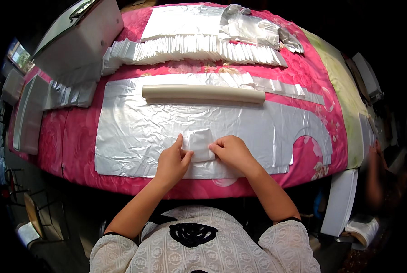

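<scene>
Between my two hands a small folded packet of thin whitish plastic (200,144) lies flat on a large silvery plastic sheet (135,118). My left hand (172,160) is at the packet's left edge, thumb on the lower corner and index finger pointing away from me; its other fingers are curled under. With thumb and index finger together, my right hand (233,152) pinches the packet's right edge. Beyond the packet a beige tube (203,94) rests lengthwise across the sheet.
Behind the tube runs a long row of folded white packets (180,49), with more silvery sheets (180,20) behind. White boxes (83,43) stand at the left. The table has a pink flowered cloth (80,141). At the far right a blurred person's arm (374,175) shows.
</scene>
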Motion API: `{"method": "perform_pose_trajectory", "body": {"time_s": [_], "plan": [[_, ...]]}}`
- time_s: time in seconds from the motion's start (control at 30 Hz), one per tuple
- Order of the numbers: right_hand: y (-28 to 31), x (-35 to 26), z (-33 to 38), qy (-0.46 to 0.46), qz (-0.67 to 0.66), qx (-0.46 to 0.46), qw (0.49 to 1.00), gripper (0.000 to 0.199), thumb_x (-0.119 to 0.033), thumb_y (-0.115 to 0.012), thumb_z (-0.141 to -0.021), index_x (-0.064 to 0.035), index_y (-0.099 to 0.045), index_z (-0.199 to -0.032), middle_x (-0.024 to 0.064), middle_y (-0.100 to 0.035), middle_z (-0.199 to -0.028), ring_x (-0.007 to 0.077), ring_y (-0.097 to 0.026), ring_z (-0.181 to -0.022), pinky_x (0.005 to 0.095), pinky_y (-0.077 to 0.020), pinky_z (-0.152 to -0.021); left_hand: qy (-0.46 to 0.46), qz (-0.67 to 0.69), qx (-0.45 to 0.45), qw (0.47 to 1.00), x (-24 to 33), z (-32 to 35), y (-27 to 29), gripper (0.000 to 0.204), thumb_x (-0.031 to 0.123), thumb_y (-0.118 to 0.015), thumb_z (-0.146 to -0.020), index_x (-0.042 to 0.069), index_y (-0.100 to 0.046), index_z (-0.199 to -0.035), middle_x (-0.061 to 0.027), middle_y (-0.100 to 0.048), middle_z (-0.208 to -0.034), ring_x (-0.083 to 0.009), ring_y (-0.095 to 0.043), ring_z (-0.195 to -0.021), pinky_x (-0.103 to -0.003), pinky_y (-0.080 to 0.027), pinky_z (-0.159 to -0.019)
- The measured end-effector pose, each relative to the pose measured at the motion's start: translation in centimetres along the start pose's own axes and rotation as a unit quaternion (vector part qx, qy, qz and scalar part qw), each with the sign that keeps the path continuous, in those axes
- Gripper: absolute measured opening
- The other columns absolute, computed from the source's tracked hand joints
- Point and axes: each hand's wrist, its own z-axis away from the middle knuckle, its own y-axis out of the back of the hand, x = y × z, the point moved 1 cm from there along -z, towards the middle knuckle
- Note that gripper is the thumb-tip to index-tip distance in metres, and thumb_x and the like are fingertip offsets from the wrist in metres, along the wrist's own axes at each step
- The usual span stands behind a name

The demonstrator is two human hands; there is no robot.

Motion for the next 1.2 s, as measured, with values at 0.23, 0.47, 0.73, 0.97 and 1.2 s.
{"method": "perform_pose_trajectory", "body": {"time_s": [0.23,0.47,0.73,0.97,1.2], "plan": [[0.1,-0.1,-0.9,-0.057,-0.013,-0.038,0.998,0.031,-0.024,-0.056,-0.083,-0.0003,-0.063,-0.063,0.0061,-0.059,-0.053,0.0125,-0.056,-0.049,0.0274,-0.0438,-0.053,0.036,-0.002,-0.005,0.999,0.9,-0.7,0.5,0.068,0.021,-0.064,-0.08,-0.013,-0.032,-0.129,-0.0131,-0.064,-0.075,-0.0269,-0.064,-0.067,-0.032,-0.049,-0.062],[0.0,0.1,-1.4,-0.087,-0.038,-0.054,0.994,0.031,-0.024,-0.055,-0.083,-0.001,-0.062,-0.063,0.0066,-0.059,-0.054,0.0136,-0.058,-0.049,0.028,-0.0443,-0.053,-0.261,-0.191,0.079,0.943,1.1,0.5,-0.5,0.064,0.018,-0.06,-0.08,-0.007,-0.034,-0.132,-0.0185,-0.051,-0.115,-0.0325,-0.052,-0.104,-0.041,-0.042,-0.087],[0.0,0.2,-1.9,-0.089,-0.025,-0.067,0.993,0.032,-0.025,-0.053,-0.081,-0.0025,-0.063,-0.06,0.0081,-0.061,-0.053,0.0179,-0.06,-0.051,0.0316,-0.0468,-0.057,-0.26,-0.267,-0.028,0.928,1.3,0.5,-3.4,0.079,0.044,-0.055,-0.081,-0.01,-0.028,-0.133,-0.0258,-0.027,-0.141,-0.0362,-0.021,-0.134,-0.048,-0.01,-0.11],[-0.1,0.5,-1.8,-0.081,-0.018,-0.061,0.995,0.032,-0.024,-0.054,-0.082,-0.0016,-0.062,-0.06,0.0078,-0.06,-0.053,0.0161,-0.06,-0.05,0.0304,-0.0464,-0.055,-0.218,-0.289,-0.009,0.932,0.4,-0.3,-4.3,0.101,0.063,-0.052,-0.075,-0.014,-0.021,-0.134,-0.0308,-0.017,-0.142,-0.0388,-0.014,-0.136,-0.052,-0.003,-0.109],[-0.4,0.1,-1.3,-0.053,0.028,-0.017,0.998,0.032,-0.024,-0.054,-0.083,-0.001,-0.061,-0.061,0.0076,-0.059,-0.052,0.0152,-0.058,-0.048,0.03,-0.0457,-0.053,-0.209,-0.286,-0.007,0.935,0.4,-0.4,-4.4,0.11,0.067,-0.053,-0.071,-0.014,-0.016,-0.135,-0.0309,-0.015,-0.143,-0.0405,-0.011,-0.136,-0.051,-0.002,-0.109]]}}
